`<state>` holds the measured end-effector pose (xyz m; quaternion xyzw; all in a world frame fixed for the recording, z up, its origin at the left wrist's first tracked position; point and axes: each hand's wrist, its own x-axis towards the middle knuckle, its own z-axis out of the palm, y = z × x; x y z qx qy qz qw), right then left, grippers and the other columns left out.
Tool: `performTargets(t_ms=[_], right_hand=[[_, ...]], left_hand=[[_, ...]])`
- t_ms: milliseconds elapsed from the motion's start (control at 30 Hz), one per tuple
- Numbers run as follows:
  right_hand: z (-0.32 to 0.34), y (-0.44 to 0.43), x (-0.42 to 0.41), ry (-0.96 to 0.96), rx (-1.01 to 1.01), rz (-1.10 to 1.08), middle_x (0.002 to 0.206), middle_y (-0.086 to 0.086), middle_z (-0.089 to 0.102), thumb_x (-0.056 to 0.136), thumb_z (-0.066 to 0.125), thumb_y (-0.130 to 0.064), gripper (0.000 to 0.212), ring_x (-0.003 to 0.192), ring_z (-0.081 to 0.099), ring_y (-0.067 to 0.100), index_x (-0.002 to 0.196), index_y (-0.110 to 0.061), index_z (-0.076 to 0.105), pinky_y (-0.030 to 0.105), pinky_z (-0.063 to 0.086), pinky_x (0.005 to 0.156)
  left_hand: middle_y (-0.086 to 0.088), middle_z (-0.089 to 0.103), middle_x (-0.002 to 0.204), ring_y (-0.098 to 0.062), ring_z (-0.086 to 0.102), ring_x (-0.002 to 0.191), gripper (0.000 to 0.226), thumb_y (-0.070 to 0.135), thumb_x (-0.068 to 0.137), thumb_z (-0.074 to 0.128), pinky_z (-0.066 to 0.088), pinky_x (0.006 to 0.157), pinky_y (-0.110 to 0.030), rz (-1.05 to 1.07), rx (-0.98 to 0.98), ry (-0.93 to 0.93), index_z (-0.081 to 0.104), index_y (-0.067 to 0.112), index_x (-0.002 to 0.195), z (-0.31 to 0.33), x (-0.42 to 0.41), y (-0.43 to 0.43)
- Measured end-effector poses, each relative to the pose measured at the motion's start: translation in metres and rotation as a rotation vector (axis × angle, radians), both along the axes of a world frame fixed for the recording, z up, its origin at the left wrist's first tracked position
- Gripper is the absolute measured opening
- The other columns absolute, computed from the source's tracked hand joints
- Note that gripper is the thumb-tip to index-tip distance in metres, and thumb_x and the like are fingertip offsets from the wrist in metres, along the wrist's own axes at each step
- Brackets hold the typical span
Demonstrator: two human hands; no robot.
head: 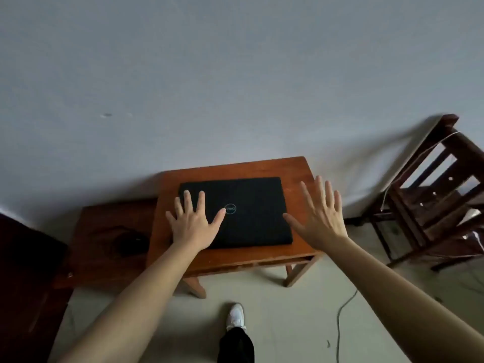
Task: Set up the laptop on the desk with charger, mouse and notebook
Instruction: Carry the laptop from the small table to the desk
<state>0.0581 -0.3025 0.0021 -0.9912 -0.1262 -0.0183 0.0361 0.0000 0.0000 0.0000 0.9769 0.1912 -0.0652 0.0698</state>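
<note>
Both grips wide, nothing held. Left hand (192,222) fingers spread, palm down over the near-left part of the closed laptop (251,205); looks to touch the lid, contact not certain. Right hand (320,217) fingers spread, palm down, over the right edge of the worktop (296,169) just beside the laptop's right side; cannot tell if it touches anything.

One laptop, black, lid shut, round logo in the middle of the lid, lying flat near the centre of the worktop, long side across the view. Worktop is a small reddish-brown wooden table standing against a pale wall (235,74). An open slot shows under its front edge; contents too dark to tell.

One lower wooden side table (104,263), darker, just beside the worktop on its left. One dark rounded object (131,243) lies on it, with what may be a thin cord; too dim to say whether it is the mouse or the charger. Notebook not made out.

One dark wooden chair (432,195) on the right, tipped against the wall, a pale cord across its frame. One thin cable (340,318) on the floor (288,323). One white shoe (236,316) with dark trouser leg at bottom centre. Dark furniture edge (23,271) at far left.
</note>
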Motion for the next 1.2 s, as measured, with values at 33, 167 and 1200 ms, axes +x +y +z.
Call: performTargets(t_ms=[33,167,1200], right_hand=[[-0.014,0.010,0.013,0.082,-0.024,-0.028,0.167,0.015,-0.007,0.085,0.017,-0.086,0.095,0.154,-0.002,0.040,0.158,-0.029,-0.004,0.059,0.006,0.123],[-0.055,0.033,0.038,0.188,-0.045,-0.107,0.167,0.016,-0.011,0.084,0.020,-0.087,0.099,0.154,-0.005,0.039,0.158,-0.028,-0.009,0.057,0.002,0.124],[-0.110,0.086,0.092,0.615,0.318,-0.631,0.143,0.012,0.041,0.043,0.060,-0.099,0.140,0.131,0.044,0.035,0.156,-0.038,0.004,0.051,0.048,0.096]], left_hand=[[-0.010,0.002,0.166,-0.038,0.004,0.151,0.096,0.087,0.078,-0.001,0.014,0.116,-0.063,0.029,-0.034,0.084,0.004,0.033,0.157,-0.017,0.013,0.011],[-0.012,-0.002,0.166,-0.038,0.002,0.151,0.095,0.086,0.079,0.000,0.014,0.117,-0.062,0.065,-0.056,0.124,0.004,0.031,0.157,-0.070,0.043,0.044],[-0.022,0.033,0.138,-0.039,0.039,0.120,0.119,0.099,0.057,0.045,0.044,0.099,-0.053,0.358,-0.297,0.050,0.011,0.039,0.153,-0.115,0.078,0.086]])
